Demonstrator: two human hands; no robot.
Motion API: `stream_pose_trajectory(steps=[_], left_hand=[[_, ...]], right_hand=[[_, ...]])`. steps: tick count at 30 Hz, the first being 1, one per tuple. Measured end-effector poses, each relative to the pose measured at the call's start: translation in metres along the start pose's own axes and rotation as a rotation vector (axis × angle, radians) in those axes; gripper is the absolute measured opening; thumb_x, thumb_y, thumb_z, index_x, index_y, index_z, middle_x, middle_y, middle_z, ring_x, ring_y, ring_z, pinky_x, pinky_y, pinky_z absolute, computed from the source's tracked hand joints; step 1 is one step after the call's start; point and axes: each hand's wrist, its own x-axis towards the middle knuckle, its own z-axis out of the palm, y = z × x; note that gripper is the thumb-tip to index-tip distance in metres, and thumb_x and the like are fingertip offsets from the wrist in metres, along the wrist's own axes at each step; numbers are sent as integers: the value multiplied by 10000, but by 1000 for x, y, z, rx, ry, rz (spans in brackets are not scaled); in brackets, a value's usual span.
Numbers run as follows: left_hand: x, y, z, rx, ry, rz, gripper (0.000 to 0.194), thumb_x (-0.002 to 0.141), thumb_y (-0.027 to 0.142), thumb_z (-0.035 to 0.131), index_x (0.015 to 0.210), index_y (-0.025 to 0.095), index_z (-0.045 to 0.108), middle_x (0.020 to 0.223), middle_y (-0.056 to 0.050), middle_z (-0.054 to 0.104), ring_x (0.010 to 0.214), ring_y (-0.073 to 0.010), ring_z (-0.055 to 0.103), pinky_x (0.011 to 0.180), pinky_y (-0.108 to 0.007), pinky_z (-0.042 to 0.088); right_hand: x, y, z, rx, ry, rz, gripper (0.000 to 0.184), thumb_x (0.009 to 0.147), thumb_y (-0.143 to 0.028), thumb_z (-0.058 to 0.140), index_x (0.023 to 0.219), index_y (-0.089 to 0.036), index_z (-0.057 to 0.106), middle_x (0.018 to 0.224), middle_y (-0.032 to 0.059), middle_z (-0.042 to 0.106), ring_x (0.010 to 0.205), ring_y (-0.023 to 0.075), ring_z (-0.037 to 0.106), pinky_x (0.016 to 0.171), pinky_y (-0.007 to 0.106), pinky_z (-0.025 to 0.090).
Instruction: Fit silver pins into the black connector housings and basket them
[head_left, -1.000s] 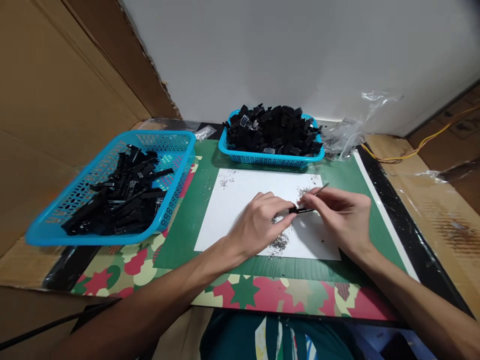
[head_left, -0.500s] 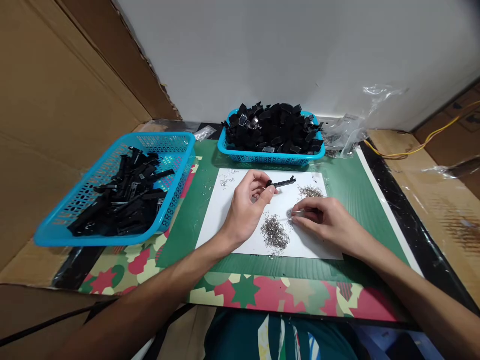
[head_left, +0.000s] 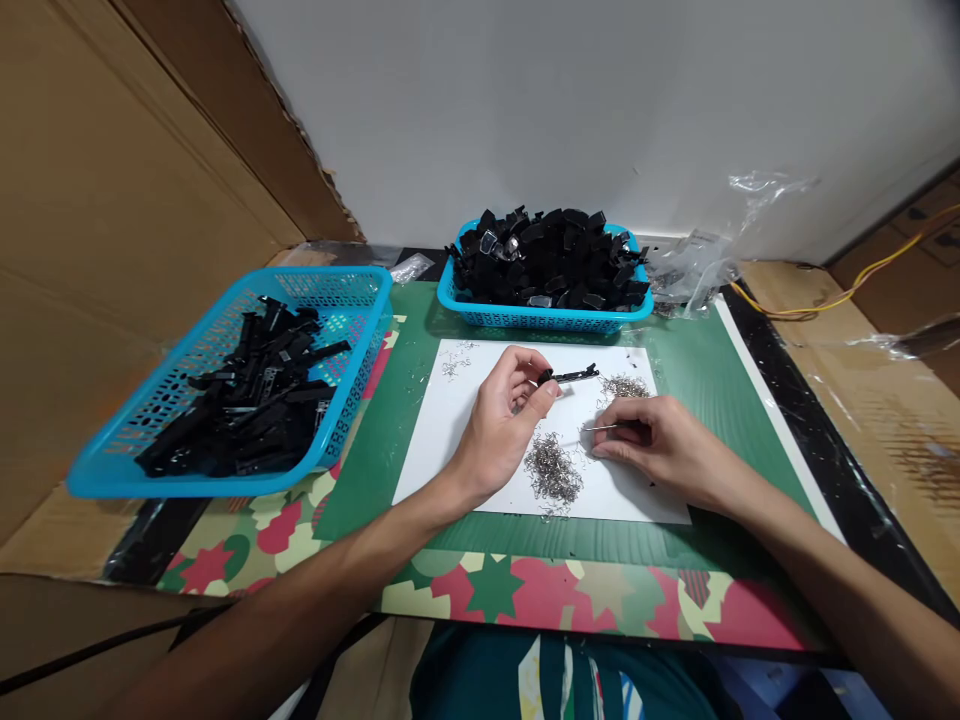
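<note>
My left hand pinches a slim black plastic part by one end, between thumb and fingers, above the white sheet. The part's free end points right. My right hand is closed on a thin metal tool that looks like tweezers, its tip pointing left. Below and left of that tip lies a pile of small bent wire pieces. A second wire pile sits just beyond my right hand. Whether the tip holds a wire piece is too small to tell.
A blue basket at the left holds several long black parts. Another blue basket at the back is heaped with black pieces. A clear plastic bag lies beside it. A few wire pieces are scattered at the sheet's far left corner.
The hands were together at the black part one second ago. They have since parted, the left hand lifting the part away and the right coming down beside the wire pile. Little moved in the last half second.
</note>
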Motion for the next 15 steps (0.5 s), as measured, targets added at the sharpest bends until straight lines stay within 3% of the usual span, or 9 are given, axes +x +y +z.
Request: stream_pose_trajectory(steps=[5,11,15], left_hand=[[-2,4,-2,53,-46,27,194,986,310,622,1151,209,612,959,-16,640,772,-123,577,733,-288,477],[-6,7,-3,143,-167,37,257,1050,352,540,1220,238,695,1218,-61,679,961,-176,604,793,-304,466],[-9,7,-2,175,-272,36,238,1059,371,524,1131,220,693,1102,-50,642,931,-173,580,805,-306,453]], right_hand=[[0,4,-7,98,30,25,175,908,-347,750,864,-179,774,799,36,747,688,159,614,606,273,453],[-2,3,-8,314,164,39,303,826,-471,834,825,-180,747,636,-21,549,588,121,420,558,275,339],[-2,-2,-7,357,168,65,310,826,-488,833,826,-193,736,588,-52,419,572,117,341,548,279,290]])
